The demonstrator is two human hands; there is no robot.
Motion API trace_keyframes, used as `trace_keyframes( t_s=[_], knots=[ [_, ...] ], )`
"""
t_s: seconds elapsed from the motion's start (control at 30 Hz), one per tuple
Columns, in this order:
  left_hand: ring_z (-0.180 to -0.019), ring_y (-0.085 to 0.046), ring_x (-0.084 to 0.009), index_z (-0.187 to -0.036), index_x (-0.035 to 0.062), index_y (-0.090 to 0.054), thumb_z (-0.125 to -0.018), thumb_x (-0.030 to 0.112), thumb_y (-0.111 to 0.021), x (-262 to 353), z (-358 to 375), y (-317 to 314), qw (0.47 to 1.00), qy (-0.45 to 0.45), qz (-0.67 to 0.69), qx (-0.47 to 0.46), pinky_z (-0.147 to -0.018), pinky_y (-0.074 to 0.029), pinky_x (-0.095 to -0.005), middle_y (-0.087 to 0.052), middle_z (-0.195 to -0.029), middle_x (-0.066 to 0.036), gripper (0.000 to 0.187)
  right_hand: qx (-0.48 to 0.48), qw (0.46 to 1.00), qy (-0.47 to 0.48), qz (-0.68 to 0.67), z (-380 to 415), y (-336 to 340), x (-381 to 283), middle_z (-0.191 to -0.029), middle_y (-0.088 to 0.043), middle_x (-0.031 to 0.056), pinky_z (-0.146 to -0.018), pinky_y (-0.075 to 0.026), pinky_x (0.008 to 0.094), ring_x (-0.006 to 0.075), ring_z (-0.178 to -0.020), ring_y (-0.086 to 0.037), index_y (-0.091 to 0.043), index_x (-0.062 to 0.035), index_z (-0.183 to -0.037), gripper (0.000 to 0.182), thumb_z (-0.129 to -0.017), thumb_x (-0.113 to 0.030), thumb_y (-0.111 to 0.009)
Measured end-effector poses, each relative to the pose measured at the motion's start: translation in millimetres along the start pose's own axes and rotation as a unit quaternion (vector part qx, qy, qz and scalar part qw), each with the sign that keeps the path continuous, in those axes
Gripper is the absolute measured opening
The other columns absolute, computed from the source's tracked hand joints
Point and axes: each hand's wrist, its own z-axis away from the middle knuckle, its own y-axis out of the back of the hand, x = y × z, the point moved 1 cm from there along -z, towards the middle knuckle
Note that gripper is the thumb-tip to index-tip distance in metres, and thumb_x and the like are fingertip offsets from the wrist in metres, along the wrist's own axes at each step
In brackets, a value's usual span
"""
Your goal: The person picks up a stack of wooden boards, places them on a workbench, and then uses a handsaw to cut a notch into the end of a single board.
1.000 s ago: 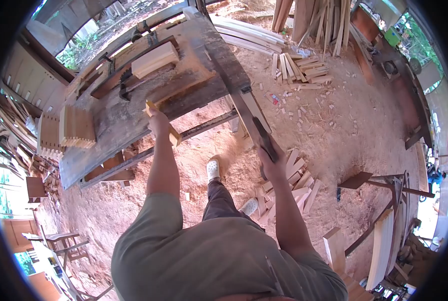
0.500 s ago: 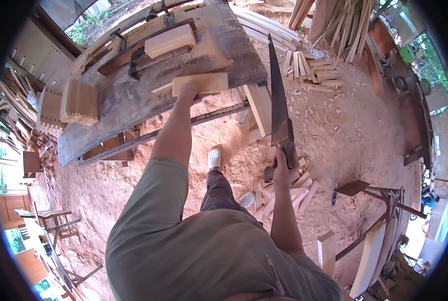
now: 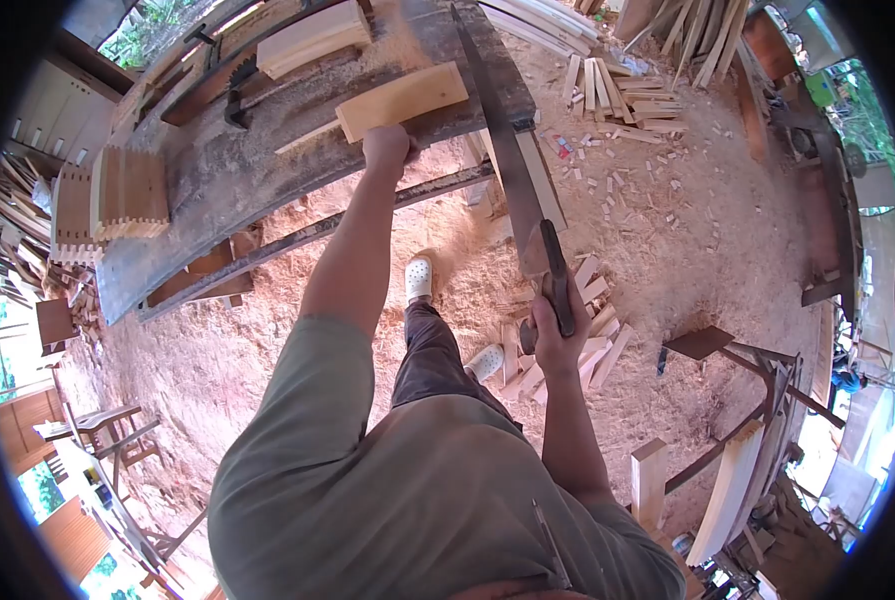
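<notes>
My left hand (image 3: 387, 152) is closed on the near edge of a short, pale wooden board (image 3: 404, 100), which lies at a slant on the workbench (image 3: 297, 150). A thin wood strip (image 3: 307, 137) sticks out to the left of that board. My right hand (image 3: 559, 335) grips the dark handle of a handsaw (image 3: 507, 165). The long blade points forward and slightly left, overlapping the bench's right corner in this view, to the right of the board.
Behind the board sit stacked planks (image 3: 314, 40) and a clamp (image 3: 235, 98). Notched wood pieces (image 3: 130, 192) stand at the bench's left end. Offcuts (image 3: 607, 350) lie on the sawdust floor near my feet, with more wood scraps (image 3: 647, 110) farther off. A metal-topped stand (image 3: 705, 343) is at right.
The handsaw has swung left, its tip now over the bench's right end. The board in my left hand has turned, its right end now farther from me. The view has shifted a little.
</notes>
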Motion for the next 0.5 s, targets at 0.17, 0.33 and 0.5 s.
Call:
trace_keyframes(
  t_s=[0.17, 0.33, 0.5],
  knots=[
    [-0.12, -0.057, -0.0358, -0.102, -0.0027, -0.074, -0.091, 0.042, -0.063, 55, 29, -10, 0.644, -0.586, -0.482, 0.092, -0.108, -0.037, -0.0556, -0.06, -0.132, -0.02, 0.047, 0.008, 1.0, 0.016, 0.004, 3, 7, -3, -0.086, -0.056, -0.0018, -0.056, -0.041, 0.0189, 0.0025, -0.065, -0.05, -0.042, 0.0065, -0.145, 0.057, -0.09, 0.002, -0.059],
    [-0.139, -0.039, -0.0337, -0.108, 0.0001, -0.074, -0.089, 0.05, -0.066, 13, 0, 0, 0.619, -0.549, -0.562, -0.016, -0.118, -0.023, -0.053, -0.046, -0.149, -0.013, 0.054, 0.034, 0.999, -0.029, -0.013, 9, 11, -9, -0.085, -0.057, -0.0013, -0.056, -0.042, 0.019, 0.0031, -0.064, -0.05, -0.042, 0.0065, -0.145, 0.057, -0.09, 0.003, -0.058],
    [-0.151, -0.022, -0.0321, -0.1, -0.0005, -0.076, -0.098, 0.051, -0.053, 1, 18, 24, 0.552, -0.577, -0.595, -0.092, -0.122, -0.013, -0.0566, -0.035, -0.16, -0.004, 0.057, 0.069, 0.997, -0.033, -0.016, 16, 15, -2, -0.08, -0.056, -0.0022, -0.055, -0.041, 0.0186, 0.0031, -0.062, -0.049, -0.043, 0.0057, -0.145, 0.056, -0.091, 0.002, -0.057]
  ],
)
